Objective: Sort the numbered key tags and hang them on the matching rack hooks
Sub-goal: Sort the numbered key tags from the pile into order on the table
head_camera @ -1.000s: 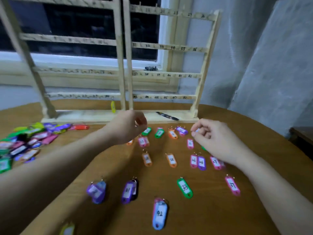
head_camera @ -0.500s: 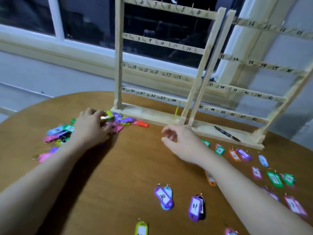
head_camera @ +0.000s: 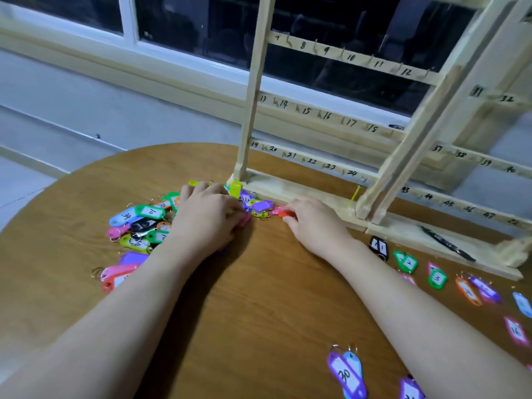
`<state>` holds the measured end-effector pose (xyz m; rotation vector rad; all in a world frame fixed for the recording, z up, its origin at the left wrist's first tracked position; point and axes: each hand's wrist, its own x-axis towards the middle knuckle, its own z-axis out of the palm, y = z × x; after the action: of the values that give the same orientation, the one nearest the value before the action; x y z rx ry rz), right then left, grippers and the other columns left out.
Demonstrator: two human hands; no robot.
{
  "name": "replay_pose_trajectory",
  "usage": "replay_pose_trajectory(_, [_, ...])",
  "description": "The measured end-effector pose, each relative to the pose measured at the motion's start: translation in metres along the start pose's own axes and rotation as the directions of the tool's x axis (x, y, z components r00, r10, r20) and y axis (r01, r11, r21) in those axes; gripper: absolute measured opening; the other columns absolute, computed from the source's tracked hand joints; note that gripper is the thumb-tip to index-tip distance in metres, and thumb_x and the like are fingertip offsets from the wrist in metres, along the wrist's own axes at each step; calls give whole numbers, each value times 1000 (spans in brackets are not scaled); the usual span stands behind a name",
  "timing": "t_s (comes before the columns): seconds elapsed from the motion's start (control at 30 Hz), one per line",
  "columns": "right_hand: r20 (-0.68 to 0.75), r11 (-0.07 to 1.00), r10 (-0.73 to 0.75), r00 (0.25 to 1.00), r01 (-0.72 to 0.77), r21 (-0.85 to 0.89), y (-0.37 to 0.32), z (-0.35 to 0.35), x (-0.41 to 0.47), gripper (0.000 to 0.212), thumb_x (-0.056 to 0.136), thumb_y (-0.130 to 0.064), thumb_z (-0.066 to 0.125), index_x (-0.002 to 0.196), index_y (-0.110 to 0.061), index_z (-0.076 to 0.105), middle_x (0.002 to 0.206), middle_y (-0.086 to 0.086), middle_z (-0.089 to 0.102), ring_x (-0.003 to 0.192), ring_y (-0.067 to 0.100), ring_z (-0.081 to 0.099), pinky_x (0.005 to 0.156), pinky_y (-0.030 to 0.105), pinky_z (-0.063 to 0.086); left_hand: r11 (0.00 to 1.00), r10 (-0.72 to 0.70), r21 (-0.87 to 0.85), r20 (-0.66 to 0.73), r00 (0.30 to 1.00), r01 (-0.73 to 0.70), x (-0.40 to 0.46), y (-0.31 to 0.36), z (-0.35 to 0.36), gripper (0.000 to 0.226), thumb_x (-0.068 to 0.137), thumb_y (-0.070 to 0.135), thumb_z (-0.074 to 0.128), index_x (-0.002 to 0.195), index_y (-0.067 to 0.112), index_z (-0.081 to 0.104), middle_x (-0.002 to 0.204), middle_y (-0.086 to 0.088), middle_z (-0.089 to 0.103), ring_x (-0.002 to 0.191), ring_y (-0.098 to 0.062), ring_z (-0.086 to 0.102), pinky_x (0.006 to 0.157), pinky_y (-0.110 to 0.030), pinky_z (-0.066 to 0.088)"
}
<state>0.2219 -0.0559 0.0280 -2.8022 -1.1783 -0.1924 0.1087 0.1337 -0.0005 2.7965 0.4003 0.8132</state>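
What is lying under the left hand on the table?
The left hand rests on the pile of key tags. Pink and purple tag edges show beside its fingers. The tags directly beneath the palm are covered, so their numbers cannot be seen.

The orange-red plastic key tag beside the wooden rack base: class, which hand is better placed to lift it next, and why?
The right hand. Its fingers already touch the orange-red plastic key tag, while the left hand lies over the heap of mixed coloured key tags, further from it.
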Motion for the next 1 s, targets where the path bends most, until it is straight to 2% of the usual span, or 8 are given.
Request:
replay_pose_trajectory(0.13, [1,1000,10,1000,-10,2,3,-3,-3,28,106,-24,46,101,-11,70,97,7,65,94,29,61,85,46,52,999,30,32,-22,999,-29,3,-1,0,16,90,41,67,83,29,77,91,3,66,94,-26,55,83,-40,31])
replay_pose_trajectory(0.23, [6,954,132,991,-129,271,4,-10,-14,28,102,-20,50,83,-15,69,81,5,68,76,24,66,74,45,56,998,35,46,-21,999,-34,3,1,0,16,93,33,63,88,25,76,93,0,68,96,-27,56,85,-40,33])
replay_pose_trajectory(0.33, [119,691,260,958,-271,670,5,-19,-31,17,99,-11,57,90,-10,71,85,11,75,71,19,76,74,34,62,998,20,68,-26,999,-18,1,2,-1,19,92,37,62,96,23,74,99,-1,68,100,-27,57,86,-39,32])
replay_pose_trajectory(0.47, [207,445,313,927,-335,830,11,-31,-55,11,98,-4,62,106,-3,70,94,14,76,77,21,77,69,23,61,996,9,90,41,999,-13,-1,3,-5,25,94,43,60,98,23,74,104,-5,68,104,-30,58,85,-41,28])
replay_pose_trajectory(0.67, [184,451,318,930,-319,834,19,-45,-95,7,97,-2,63,100,-3,69,91,13,77,80,20,77,69,23,62,994,-15,-111,30,999,18,-6,11,-11,10,88,33,69,82,25,70,89,4,71,96,-24,59,78,-36,21])
replay_pose_trajectory(0.73, [134,481,348,928,-299,824,19,-47,-111,5,96,-2,64,98,-1,68,89,13,76,78,18,77,65,22,61,969,-16,-247,9,1000,18,-11,21,-14,10,87,26,70,77,23,70,83,5,69,90,-23,60,81,-36,30])
replay_pose_trajectory(0.87, [60,568,362,930,-271,777,21,-50,-146,7,97,-9,66,91,-6,69,81,5,76,66,11,73,59,18,54,740,-95,-664,54,994,107,-25,48,-28,15,90,25,74,79,16,72,76,-4,60,70,-15,54,69,-31,39])
replay_pose_trajectory(1.0, [21,590,371,929,-253,766,29,-61,-175,12,98,-9,62,90,-5,71,76,6,73,54,1,63,53,13,48,448,-50,-859,255,966,250,-44,75,-37,24,98,23,63,79,9,65,69,-2,58,67,-13,48,65,-31,37])
